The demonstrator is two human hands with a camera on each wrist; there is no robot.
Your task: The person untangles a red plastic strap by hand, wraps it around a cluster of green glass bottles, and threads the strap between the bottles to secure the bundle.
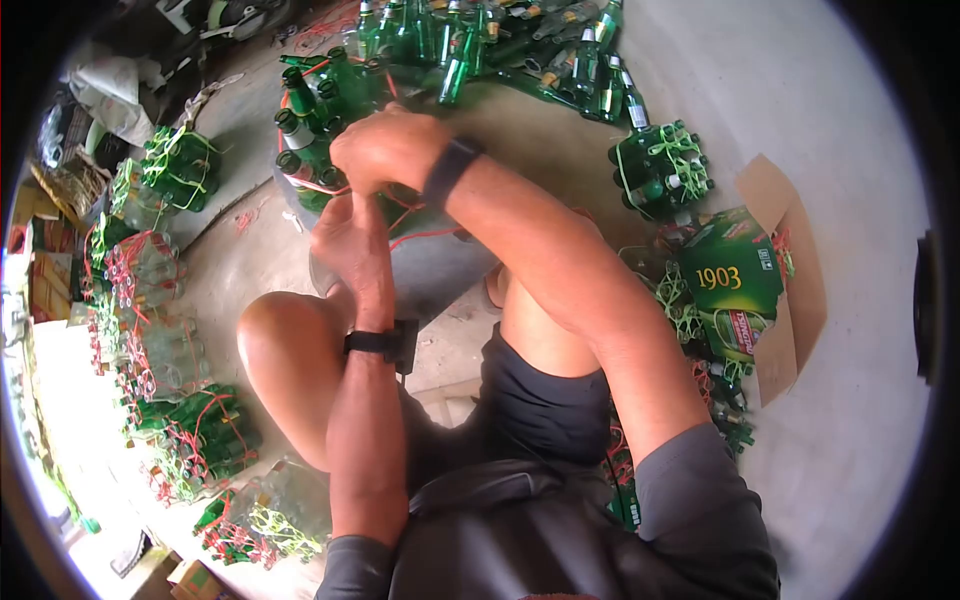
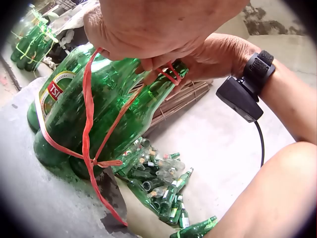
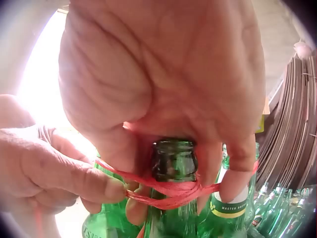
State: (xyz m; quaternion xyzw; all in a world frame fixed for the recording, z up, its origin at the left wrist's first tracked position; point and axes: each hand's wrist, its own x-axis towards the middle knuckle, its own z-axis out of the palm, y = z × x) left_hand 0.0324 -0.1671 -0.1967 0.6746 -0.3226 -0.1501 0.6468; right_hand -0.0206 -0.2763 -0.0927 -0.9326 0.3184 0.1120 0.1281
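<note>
Your left hand (image 1: 352, 240) pinches the red cord (image 3: 171, 191) beside a bottle neck (image 3: 174, 163), seemingly to keep the loop taut; your right hand (image 1: 392, 148) curls its grip round the neck, fingers on the cord. The clustered bottles (image 2: 124, 119) are in front of you on the grey worktop (image 2: 59, 203), cord crossing their sides, presumably to hold them close. You can read "TSI" on one label (image 2: 55, 93), "MASTER" on another, "1903" on the green box (image 1: 712, 250).
</note>
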